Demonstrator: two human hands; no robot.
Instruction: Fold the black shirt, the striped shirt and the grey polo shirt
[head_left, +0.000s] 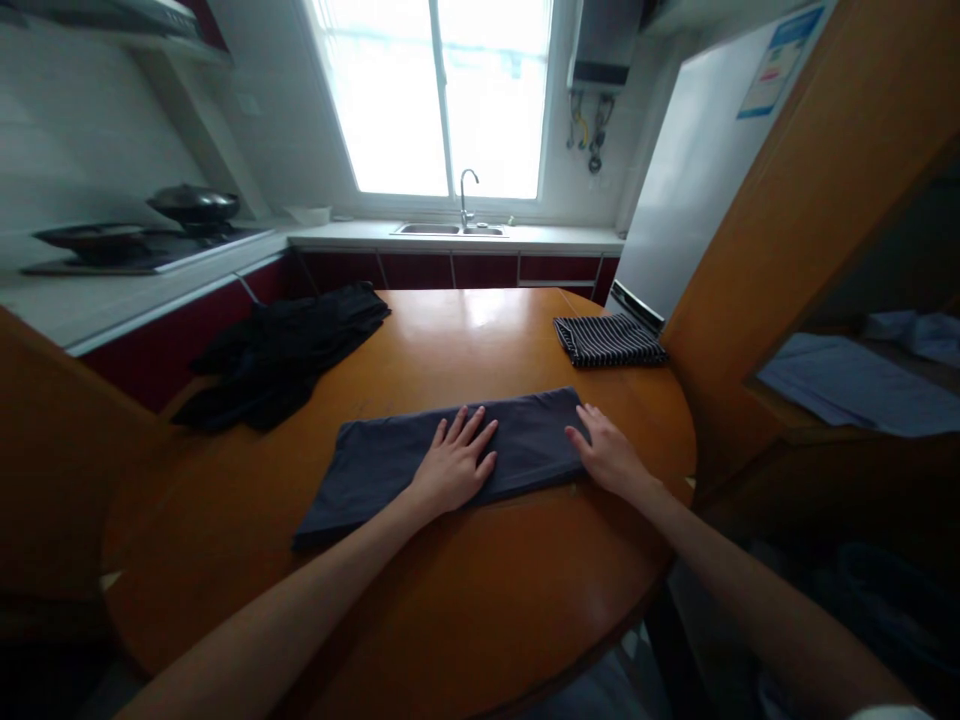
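Note:
A dark grey-blue cloth garment (390,460), folded into a long flat strip, lies across the round wooden table (480,580) in front of me. Its exact kind cannot be told from the folds. My left hand (454,465) rests flat on the middle of the strip with its fingers spread. At the strip's right end, my right hand (607,450) touches the edge, thumb and fingers apart. Neither hand grips the cloth.
Black clothing (292,345) lies loosely heaped at the table's left side. A folded black-and-white striped cloth (609,340) sits at the back right. Beyond are a sink (450,230), a stove with pans (195,205) and a fridge (705,160). A wooden partition (810,180) stands close on the right.

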